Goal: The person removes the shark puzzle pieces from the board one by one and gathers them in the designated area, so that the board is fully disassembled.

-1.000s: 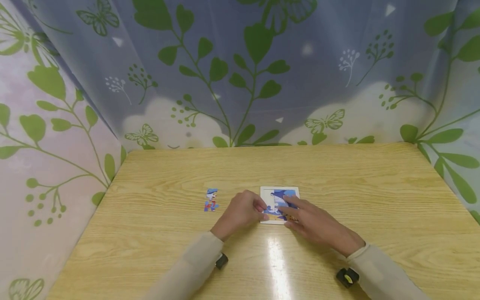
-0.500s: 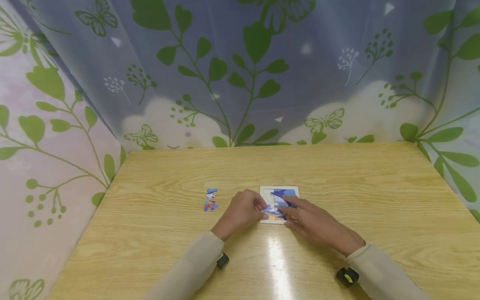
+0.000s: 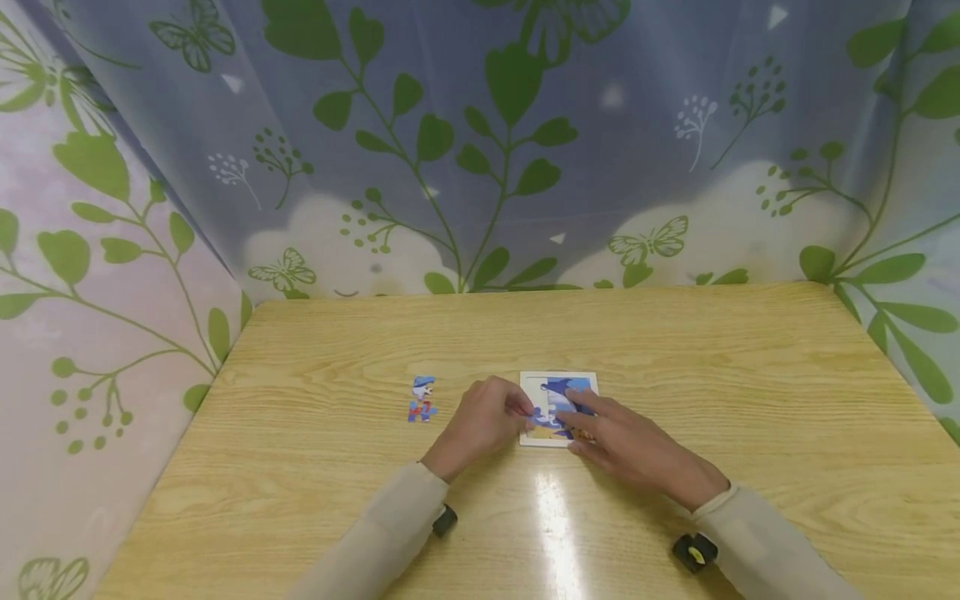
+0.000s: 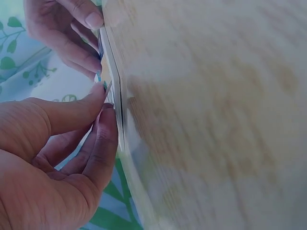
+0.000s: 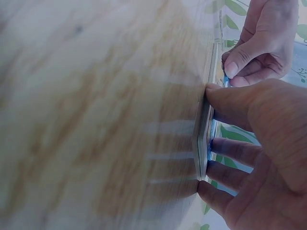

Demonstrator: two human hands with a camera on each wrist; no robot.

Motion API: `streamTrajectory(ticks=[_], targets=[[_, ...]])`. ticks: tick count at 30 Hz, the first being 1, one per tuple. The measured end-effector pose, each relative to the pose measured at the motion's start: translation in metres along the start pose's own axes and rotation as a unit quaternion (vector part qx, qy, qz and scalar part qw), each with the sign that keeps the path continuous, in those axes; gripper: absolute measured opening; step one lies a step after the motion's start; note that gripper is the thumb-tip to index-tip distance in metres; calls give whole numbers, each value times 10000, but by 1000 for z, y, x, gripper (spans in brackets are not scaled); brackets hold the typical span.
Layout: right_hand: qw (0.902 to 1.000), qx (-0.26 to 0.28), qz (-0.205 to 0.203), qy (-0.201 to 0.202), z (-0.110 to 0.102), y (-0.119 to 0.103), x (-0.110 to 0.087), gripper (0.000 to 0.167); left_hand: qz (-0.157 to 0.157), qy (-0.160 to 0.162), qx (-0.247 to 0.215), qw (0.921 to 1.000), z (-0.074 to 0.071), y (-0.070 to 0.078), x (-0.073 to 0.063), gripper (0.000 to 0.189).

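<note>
Left hand [image 3: 486, 423]: one pinched piece [image 4: 108, 90]. Right hand [image 3: 628, 439]: one frame [image 3: 559, 375]. Loose pieces [image 3: 422, 412]: two.

The right hand [image 3: 633, 442] hides part of the puzzle's [image 3: 556, 395] right side.

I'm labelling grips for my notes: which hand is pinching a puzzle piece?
The left hand: its thumb and fingertips pinch a thin puzzle piece. The right hand instead lies with fingers extended over the right part of the framed puzzle.

No readable text, labels, numbers or signs.
</note>
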State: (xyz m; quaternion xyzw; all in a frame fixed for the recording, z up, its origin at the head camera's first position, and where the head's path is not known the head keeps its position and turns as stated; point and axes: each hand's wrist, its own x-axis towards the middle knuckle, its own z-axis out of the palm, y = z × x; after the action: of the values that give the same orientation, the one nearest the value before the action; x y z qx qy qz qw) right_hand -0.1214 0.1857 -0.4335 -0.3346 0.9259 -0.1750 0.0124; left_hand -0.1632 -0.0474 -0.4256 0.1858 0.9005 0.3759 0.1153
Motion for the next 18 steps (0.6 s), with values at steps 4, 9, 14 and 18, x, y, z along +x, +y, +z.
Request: streamTrajectory(ticks=[4, 9, 14, 18], targets=[[10000, 4, 15, -14, 0, -1, 0, 39, 28, 11, -108, 9999, -2, -1, 0, 6], [10000, 39, 80, -40, 0, -1, 0, 40, -211, -1, -394, 9990, -2, -4, -1, 7], [9999, 35, 125, -76, 0, -1, 0, 41, -467, 77, -579, 9972, -7, -5, -1, 6], [9999, 40, 111, -106, 0, 0, 1, 41, -510, 141, -627, 9966, -15, -6, -3, 6]])
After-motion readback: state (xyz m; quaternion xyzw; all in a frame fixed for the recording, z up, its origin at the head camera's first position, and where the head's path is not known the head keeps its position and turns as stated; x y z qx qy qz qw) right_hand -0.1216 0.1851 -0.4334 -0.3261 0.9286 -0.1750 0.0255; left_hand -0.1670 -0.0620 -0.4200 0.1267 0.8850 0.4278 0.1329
